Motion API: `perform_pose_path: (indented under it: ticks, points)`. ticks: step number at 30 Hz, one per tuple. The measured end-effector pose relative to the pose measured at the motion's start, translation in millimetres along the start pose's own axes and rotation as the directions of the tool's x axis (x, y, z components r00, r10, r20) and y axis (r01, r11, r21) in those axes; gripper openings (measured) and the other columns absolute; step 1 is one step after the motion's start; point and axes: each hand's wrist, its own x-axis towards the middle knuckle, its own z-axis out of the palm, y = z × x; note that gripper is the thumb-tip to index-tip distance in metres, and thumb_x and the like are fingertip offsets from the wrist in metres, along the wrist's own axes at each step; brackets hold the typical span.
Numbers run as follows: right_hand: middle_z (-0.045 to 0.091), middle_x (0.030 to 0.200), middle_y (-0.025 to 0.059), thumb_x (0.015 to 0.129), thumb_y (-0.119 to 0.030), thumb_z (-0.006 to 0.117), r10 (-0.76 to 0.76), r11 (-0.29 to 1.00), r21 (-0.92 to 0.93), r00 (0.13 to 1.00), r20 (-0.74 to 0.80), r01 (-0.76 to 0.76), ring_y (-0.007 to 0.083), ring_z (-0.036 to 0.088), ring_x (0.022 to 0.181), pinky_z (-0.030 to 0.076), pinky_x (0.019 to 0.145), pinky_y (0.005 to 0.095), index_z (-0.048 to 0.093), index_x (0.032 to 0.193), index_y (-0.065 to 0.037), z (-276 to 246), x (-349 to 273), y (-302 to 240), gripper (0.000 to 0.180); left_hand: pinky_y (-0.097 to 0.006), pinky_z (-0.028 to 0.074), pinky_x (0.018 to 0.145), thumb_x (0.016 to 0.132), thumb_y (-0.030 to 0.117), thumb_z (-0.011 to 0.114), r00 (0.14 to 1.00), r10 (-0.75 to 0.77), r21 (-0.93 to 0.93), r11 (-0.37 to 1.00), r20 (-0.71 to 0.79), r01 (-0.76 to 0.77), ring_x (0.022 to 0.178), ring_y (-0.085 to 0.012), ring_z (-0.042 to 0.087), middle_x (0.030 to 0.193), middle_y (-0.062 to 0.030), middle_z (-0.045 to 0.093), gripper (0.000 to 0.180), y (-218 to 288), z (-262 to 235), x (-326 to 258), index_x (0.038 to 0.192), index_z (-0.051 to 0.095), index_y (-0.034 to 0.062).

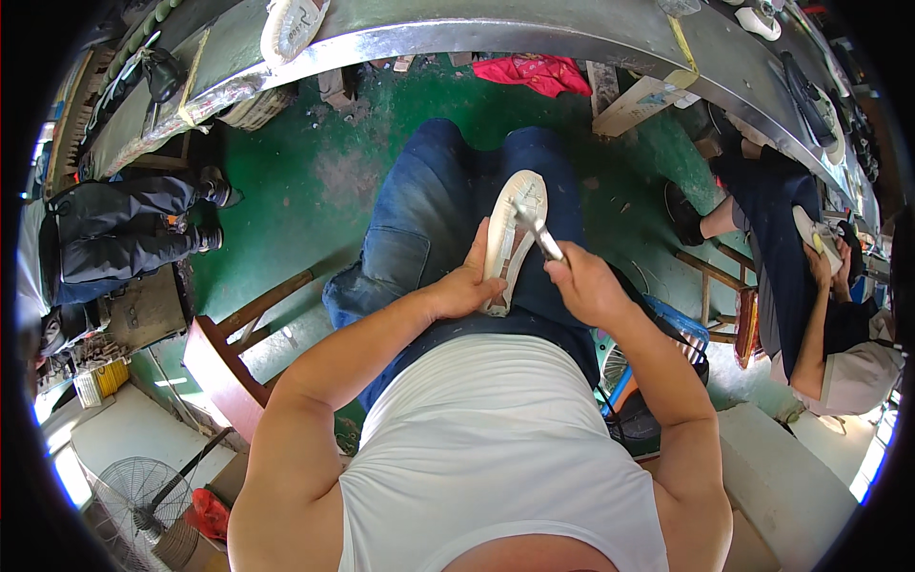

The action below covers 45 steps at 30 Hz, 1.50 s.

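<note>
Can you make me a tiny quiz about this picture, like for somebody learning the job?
1. True or false: the left grip holds the metal tool.
2. Where is the pale shoe in that grip? A) under the bench; B) over the blue jeans; C) on the fan.
3. Fill in: the floor is mostly ____.

Key: 1. False; the right grip holds it. 2. B. 3. Green.

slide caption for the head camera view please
The left hand holds a pale shoe over the lap while the right hand holds a metal hammer-like tool at it.
</note>
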Motion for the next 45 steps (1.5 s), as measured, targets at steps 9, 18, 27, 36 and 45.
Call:
perform_pose_path:
  ticks: [9,18,27,36,45]
  points:
    - [0.066,0.084,0.0194,0.100,-0.037,0.052,0.044,0.990,-0.130,0.998,-0.042,-0.049,0.0431,0.064,0.079,0.051,0.072,0.0462,0.061,0.100,-0.001,-60.5,24.1,1.1,0.037,-0.037,0.049,0.095,0.098,0.030,0.062,0.964,-0.116,-0.279,0.959,-0.240,0.046,0.110,-0.0234,0.061,0.119,-0.0165,0.061,0.060,-17.2,-15.3,67.7,0.141,0.036,-0.0010]
    - [0.063,0.112,0.0243,0.097,-0.037,0.057,-0.410,0.782,-0.595,0.565,-0.716,-0.187,0.0441,0.060,0.104,0.047,0.087,0.0497,0.057,0.120,0.000,-271.6,114.9,38.7,0.043,-0.029,0.052,0.083,0.095,0.030,0.068,0.945,0.113,-0.354,0.908,-0.306,-0.223,0.094,-0.0125,0.061,0.107,-0.0074,0.067,0.045,146.2,-123.0,46.0,0.125,0.058,-0.0025]
    - [0.064,0.115,0.0220,0.093,-0.042,0.062,-0.072,0.718,-0.384,0.487,-0.870,-0.580,0.0413,0.061,0.109,0.048,0.093,0.0483,0.058,0.118,-0.001,-329.9,187.9,94.6,0.049,-0.047,0.047,0.092,0.090,0.031,0.066,0.746,0.651,0.988,-0.146,0.140,-0.057,0.105,-0.0405,0.061,0.108,-0.0241,0.064,0.053,340.1,-269.1,185.0,0.129,0.049,0.0006]
    - [0.064,0.115,0.0211,0.092,-0.041,0.063,-0.084,0.752,-0.366,0.470,-0.878,-0.548,0.0399,0.061,0.109,0.047,0.094,0.0474,0.059,0.116,-0.001,-327.1,187.1,93.4,0.046,-0.047,0.037,0.109,0.086,0.014,0.063,0.888,0.452,0.839,-0.447,-0.087,0.310,0.134,-0.0316,0.045,0.143,-0.0128,0.051,0.057,300.0,-335.0,343.8,0.141,0.047,0.0085]
    - [0.064,0.115,0.0201,0.092,-0.041,0.064,-0.103,0.766,-0.370,0.468,-0.878,-0.525,0.0392,0.060,0.109,0.047,0.094,0.0469,0.059,0.117,-0.002,-329.7,192.6,90.9,0.047,-0.040,0.045,0.105,0.082,0.001,0.048,0.961,0.242,0.983,0.158,-0.130,0.093,0.119,-0.0360,0.060,0.124,-0.0214,0.065,0.052,250.6,-386.2,333.4,0.132,0.061,0.0065]
